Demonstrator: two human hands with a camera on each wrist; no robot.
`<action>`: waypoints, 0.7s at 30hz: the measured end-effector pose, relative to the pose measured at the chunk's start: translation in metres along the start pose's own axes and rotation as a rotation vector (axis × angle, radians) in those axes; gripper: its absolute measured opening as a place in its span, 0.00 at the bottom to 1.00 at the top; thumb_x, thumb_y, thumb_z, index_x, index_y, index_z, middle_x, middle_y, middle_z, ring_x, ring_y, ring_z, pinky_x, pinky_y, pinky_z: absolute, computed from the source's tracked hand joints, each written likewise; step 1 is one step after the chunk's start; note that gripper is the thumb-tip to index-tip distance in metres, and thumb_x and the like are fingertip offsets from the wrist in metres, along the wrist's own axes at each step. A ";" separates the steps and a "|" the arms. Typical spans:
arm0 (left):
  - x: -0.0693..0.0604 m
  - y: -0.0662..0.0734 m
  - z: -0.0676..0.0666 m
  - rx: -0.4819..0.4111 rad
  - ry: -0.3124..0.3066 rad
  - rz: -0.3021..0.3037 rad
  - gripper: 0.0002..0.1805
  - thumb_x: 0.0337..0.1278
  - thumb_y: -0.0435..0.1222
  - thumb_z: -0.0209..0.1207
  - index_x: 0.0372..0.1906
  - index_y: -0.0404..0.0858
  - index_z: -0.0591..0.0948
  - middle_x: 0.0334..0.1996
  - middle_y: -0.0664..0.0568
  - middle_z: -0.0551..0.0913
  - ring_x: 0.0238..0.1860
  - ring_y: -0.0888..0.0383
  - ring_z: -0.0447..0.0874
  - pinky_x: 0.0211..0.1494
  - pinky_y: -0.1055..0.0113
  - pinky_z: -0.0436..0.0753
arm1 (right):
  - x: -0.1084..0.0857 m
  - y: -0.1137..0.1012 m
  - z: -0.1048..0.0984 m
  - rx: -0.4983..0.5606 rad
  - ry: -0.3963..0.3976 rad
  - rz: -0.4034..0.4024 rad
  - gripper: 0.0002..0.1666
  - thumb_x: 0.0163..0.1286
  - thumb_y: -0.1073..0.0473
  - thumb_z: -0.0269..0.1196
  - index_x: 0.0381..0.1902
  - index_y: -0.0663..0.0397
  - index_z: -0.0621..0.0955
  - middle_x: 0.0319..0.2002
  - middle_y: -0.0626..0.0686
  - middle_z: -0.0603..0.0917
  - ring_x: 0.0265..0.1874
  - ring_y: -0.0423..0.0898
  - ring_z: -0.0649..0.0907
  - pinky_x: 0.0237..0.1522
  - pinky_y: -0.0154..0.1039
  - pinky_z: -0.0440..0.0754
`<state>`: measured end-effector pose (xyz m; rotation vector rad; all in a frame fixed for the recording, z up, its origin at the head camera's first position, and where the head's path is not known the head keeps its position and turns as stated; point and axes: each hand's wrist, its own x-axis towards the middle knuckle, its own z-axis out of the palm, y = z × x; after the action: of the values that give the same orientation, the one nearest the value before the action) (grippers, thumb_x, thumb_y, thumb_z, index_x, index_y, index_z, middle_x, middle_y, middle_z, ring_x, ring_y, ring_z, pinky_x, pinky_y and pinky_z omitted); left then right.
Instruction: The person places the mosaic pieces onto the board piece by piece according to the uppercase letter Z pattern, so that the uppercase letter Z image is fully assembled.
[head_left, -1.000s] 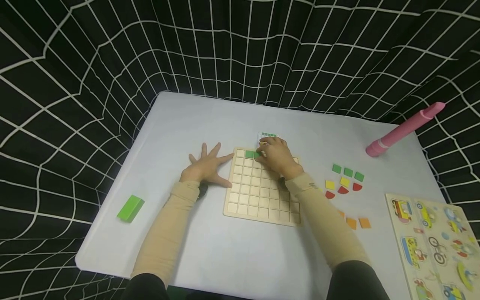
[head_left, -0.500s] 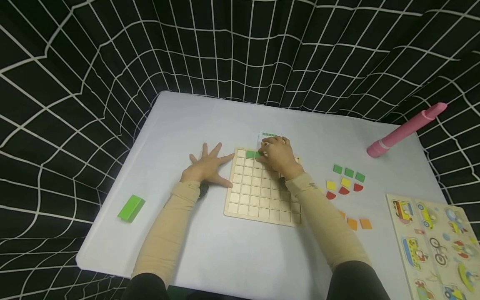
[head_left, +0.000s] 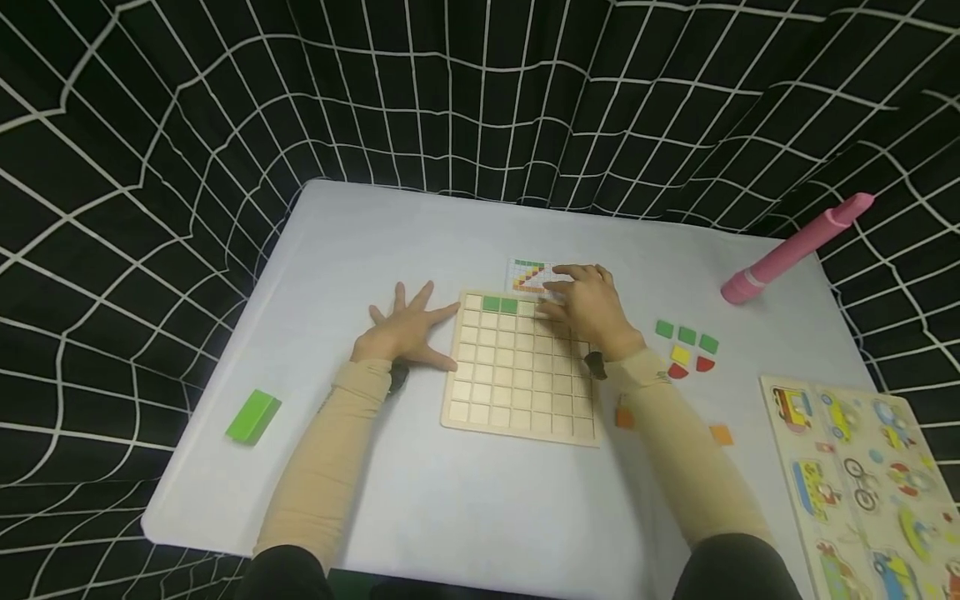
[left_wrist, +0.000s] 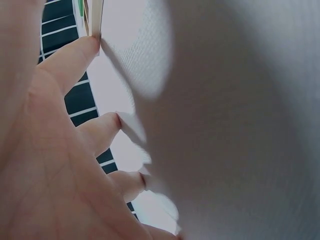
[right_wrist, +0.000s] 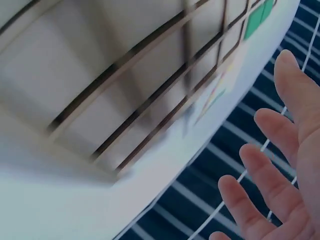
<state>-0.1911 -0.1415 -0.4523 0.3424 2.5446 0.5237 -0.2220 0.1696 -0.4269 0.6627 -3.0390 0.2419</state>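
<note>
A wooden grid board lies on the white table, with two green squares side by side in its top row. My left hand rests with fingers spread at the board's left edge; in the left wrist view one fingertip of that hand touches the edge. Above the board's upper right part is my right hand, its fingers apart and holding nothing, as the right wrist view also shows of the hand. A small printed card lies just beyond the board, partly behind the right hand.
Right of the board lie loose green squares, a yellow square, red quarter pieces and orange squares. A picture puzzle board, a pink cylinder and a green block are farther out.
My right hand has moved right, off the second green square, uncovering more of the card and the top row. The left hand stays at the board's edge. The head view has shifted slightly.
</note>
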 end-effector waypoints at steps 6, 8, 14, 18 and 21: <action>-0.001 -0.002 -0.001 -0.011 0.005 0.003 0.61 0.43 0.65 0.74 0.83 0.63 0.54 0.86 0.45 0.29 0.80 0.26 0.16 0.68 0.12 0.31 | -0.024 0.038 -0.007 -0.008 -0.013 0.084 0.29 0.70 0.45 0.68 0.61 0.56 0.84 0.72 0.62 0.76 0.71 0.66 0.74 0.77 0.68 0.61; -0.002 -0.001 -0.002 -0.010 0.003 0.004 0.61 0.43 0.65 0.74 0.83 0.63 0.54 0.86 0.45 0.29 0.80 0.25 0.16 0.67 0.12 0.31 | -0.034 0.052 -0.009 -0.011 -0.026 0.107 0.29 0.70 0.45 0.68 0.61 0.56 0.84 0.72 0.63 0.76 0.71 0.66 0.73 0.76 0.69 0.61; -0.003 -0.001 -0.002 -0.013 -0.005 0.009 0.62 0.43 0.65 0.74 0.83 0.63 0.53 0.86 0.45 0.28 0.80 0.26 0.15 0.67 0.12 0.31 | -0.064 0.091 -0.015 -0.017 -0.051 0.196 0.28 0.68 0.47 0.71 0.59 0.57 0.85 0.71 0.65 0.76 0.72 0.66 0.71 0.73 0.72 0.62; -0.002 -0.002 -0.002 -0.013 -0.002 0.012 0.62 0.43 0.65 0.74 0.83 0.63 0.53 0.86 0.45 0.28 0.80 0.26 0.15 0.67 0.12 0.30 | -0.078 0.109 -0.016 0.032 -0.082 0.284 0.28 0.68 0.48 0.71 0.60 0.58 0.84 0.72 0.68 0.74 0.72 0.69 0.69 0.71 0.74 0.63; -0.001 -0.003 0.000 -0.010 0.000 0.015 0.62 0.43 0.65 0.74 0.83 0.63 0.53 0.86 0.45 0.28 0.80 0.25 0.15 0.67 0.12 0.30 | -0.085 0.120 -0.015 0.045 -0.119 0.332 0.28 0.68 0.49 0.71 0.61 0.58 0.83 0.72 0.69 0.73 0.71 0.73 0.68 0.71 0.75 0.62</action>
<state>-0.1909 -0.1443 -0.4527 0.3583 2.5401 0.5422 -0.1946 0.3150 -0.4346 0.1732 -3.2539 0.2861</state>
